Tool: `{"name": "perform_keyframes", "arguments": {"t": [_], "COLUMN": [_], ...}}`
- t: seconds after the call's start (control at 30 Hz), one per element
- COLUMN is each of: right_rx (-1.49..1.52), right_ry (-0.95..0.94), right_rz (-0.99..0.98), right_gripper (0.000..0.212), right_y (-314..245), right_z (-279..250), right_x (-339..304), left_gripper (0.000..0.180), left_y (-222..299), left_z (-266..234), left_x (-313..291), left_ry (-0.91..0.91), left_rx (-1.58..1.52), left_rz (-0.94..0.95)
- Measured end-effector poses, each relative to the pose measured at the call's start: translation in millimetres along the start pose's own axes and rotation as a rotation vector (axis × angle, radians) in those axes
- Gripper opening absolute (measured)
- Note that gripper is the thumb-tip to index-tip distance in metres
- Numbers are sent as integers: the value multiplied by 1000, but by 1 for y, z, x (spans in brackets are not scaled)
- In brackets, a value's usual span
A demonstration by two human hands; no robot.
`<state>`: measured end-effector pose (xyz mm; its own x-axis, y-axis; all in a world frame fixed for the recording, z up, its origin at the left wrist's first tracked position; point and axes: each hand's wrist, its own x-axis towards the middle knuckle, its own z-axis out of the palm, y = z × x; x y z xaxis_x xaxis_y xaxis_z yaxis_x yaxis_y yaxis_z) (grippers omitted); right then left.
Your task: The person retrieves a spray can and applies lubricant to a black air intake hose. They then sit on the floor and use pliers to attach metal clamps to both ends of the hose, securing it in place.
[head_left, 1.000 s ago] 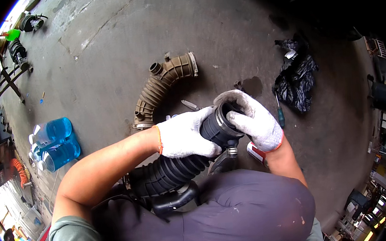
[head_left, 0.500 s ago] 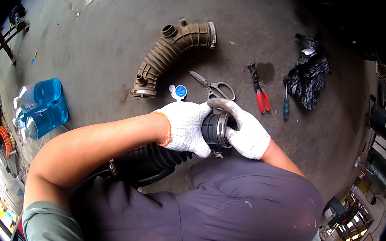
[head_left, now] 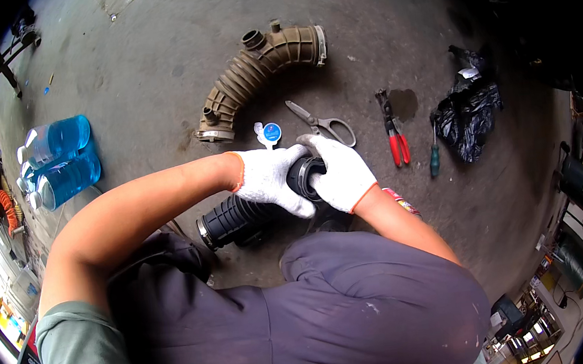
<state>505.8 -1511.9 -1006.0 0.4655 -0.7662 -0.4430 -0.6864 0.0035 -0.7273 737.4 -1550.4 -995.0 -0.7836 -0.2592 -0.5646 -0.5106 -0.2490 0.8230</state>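
A black ribbed air intake hose slants across the floor in front of my knees, with a metal hose clamp on its left end. My left hand, in a white knit glove with orange trim, wraps round the hose just behind its right end. At the open mouth of that end, my gloved right hand grips the rim, its thumb reaching into the opening. The far side of the mouth and some fingertips are hidden. Beyond my hands lies a dusty brown intake hose, curved, with a clamp at each end.
Scissors, red-handled pliers, a green-handled screwdriver and a crumpled black plastic bag lie to the right. A small blue-and-white round item is beside the scissors. Bottles of blue liquid lie at left.
Both hands have moved left and slightly away from me with the black hose's mouth. The hose's left clamped end has swung into fuller view. A red-patterned item now shows behind my right forearm.
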Motion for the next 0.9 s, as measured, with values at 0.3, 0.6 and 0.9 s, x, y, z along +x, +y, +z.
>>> {"name": "perform_keyframes", "arguments": {"t": [0.3, 0.6, 0.9], "right_rx": [72, 244, 880], "right_ry": [11, -63, -550], "right_rz": [38, 216, 797], "right_gripper": [60, 44, 46], "right_y": [9, 17, 32], "right_z": [21, 40, 20], "right_x": [-2, -13, -28], "left_gripper": [69, 49, 42], "left_y": [-15, -42, -43], "left_z": [15, 67, 77], "left_x": [7, 21, 13], "left_ry": [36, 403, 296], "left_rx": [-87, -112, -126], "left_rz": [63, -122, -322]}}
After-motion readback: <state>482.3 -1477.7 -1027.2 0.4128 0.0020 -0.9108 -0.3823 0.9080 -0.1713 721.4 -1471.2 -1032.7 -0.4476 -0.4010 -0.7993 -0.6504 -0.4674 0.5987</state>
